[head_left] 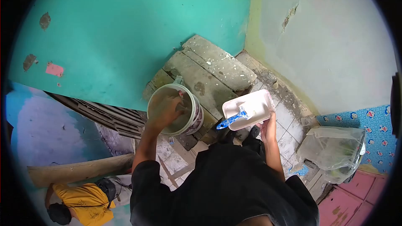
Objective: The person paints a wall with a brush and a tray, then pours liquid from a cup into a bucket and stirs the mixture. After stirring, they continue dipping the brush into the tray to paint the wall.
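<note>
My left hand (pixel 168 112) reaches over the rim into a white bucket (pixel 197 116), its fingers curled beside a small object with a red end (pixel 181 94). What the fingers grip is not clear. Greyish-brown material or a stained wall shows inside the bucket. On the right, my right hand (pixel 268 126) grips the near right corner of a shallow white tray (pixel 260 100), holding it up above the floor. A paintbrush with a blue handle (pixel 231 120) lies in the tray, its handle sticking out over the left edge and its bristle end toward the middle.
Worn, paint-flecked boards (pixel 209 69) lie behind the bucket against the turquoise wall (pixel 138 29). A plastic-covered container (pixel 333 150) stands at right. Corrugated sheets (pixel 100 115) and a rolled mat (pixel 79 169) are at left. Another person in a yellow shirt (pixel 86 203) is at lower left.
</note>
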Available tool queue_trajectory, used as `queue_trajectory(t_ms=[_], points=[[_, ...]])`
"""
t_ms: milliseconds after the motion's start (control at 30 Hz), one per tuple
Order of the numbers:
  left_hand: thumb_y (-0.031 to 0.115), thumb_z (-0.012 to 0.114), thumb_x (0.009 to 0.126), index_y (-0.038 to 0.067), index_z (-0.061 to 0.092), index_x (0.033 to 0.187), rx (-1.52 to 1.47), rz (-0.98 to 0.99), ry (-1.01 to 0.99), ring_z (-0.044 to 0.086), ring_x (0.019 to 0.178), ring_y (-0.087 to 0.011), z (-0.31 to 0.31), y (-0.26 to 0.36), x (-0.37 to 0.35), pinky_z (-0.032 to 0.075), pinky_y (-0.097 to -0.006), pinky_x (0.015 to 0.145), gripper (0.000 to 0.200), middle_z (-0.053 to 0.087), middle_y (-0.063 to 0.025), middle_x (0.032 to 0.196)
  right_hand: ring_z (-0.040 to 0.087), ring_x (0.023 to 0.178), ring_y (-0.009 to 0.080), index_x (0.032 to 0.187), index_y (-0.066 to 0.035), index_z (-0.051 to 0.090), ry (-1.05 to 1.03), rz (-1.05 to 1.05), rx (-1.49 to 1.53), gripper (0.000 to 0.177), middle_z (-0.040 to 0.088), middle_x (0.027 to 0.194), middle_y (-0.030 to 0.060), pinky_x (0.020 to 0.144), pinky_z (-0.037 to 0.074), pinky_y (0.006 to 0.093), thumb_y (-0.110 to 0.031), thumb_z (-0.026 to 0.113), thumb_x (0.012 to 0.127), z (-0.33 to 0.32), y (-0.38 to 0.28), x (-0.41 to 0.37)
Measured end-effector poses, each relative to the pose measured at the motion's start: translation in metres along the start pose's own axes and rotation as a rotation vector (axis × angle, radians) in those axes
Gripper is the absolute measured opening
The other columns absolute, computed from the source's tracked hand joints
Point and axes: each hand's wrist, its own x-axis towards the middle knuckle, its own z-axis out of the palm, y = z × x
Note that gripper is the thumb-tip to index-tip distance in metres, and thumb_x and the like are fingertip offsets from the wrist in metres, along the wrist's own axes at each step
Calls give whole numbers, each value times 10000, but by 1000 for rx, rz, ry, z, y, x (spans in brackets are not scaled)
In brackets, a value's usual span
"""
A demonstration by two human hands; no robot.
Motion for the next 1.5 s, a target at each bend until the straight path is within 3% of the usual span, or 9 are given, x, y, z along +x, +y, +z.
queue_trajectory(t_ms=[200,300,500,767,867,1067,1200,1400,1500], points=[[355,666,867,19,710,871,-142,-23,16,647,730,-358,-8,0,10,470,-434,722,339,673,-200,781,499,1268,231,1459,-55,380,-11,-23,-3,668,475,1409,122,906,540,418,-516,434,978,6,4,-8],[465,659,849,93,746,889,-95,-106,-50,669,809,-308,-4,-3,13,484,-423,733,383,701,-119,841,498,1273,237,1461,-55,377,-1,-19,-6,661,473,1411,123,914,538,425,-508,429,982,7,3,-10],[221,730,827,12,707,827,-170,-16,-67,671,794,-391,37,-24,14,502,-477,743,210,683,-224,813,501,1277,244,1462,-56,372,-1,-16,10,628,479,1402,131,928,541,425,-474,413,996,6,3,-6],[173,739,784,22,679,739,-54,-54,-164,666,844,-430,54,-31,21,526,-503,778,168,665,-250,798,513,1267,243,1456,-55,374,-10,-10,13,620,475,1397,140,926,553,432,-466,432,994,3,0,-4],[131,718,766,11,661,711,-110,-49,-139,656,812,-432,63,-35,26,515,-503,742,144,651,-254,776,563,1234,185,1485,-109,359,-6,-29,-77,630,484,1431,90,785,602,291,-526,315,1015,0,4,-1],[74,640,794,-4,667,770,-83,-72,28,651,831,-470,70,-31,24,527,-518,766,87,652,-265,859,496,1282,257,1453,-56,372,2,-2,64,626,468,1407,136,937,543,456,-455,451,977,-3,9,3],[46,570,841,-16,682,849,-32,-165,-22,653,879,-479,68,-20,29,540,-521,805,128,643,-269,956,492,1284,258,1449,-57,377,1,2,54,625,469,1408,136,943,538,461,-455,448,972,2,7,5],[-3,578,800,-35,695,791,214,-124,-62,682,736,-419,71,-15,35,551,-488,717,122,677,-248,817,493,1285,257,1450,-56,373,12,14,36,634,464,1413,135,949,534,456,-465,442,970,3,9,7],[49,574,827,-7,727,759,-23,-57,-123,704,740,-395,96,-53,36,456,-570,984,177,687,-229,755,496,1281,252,1447,-54,375,-5,9,26,631,465,1411,131,940,537,445,-464,439,972,2,9,8]])
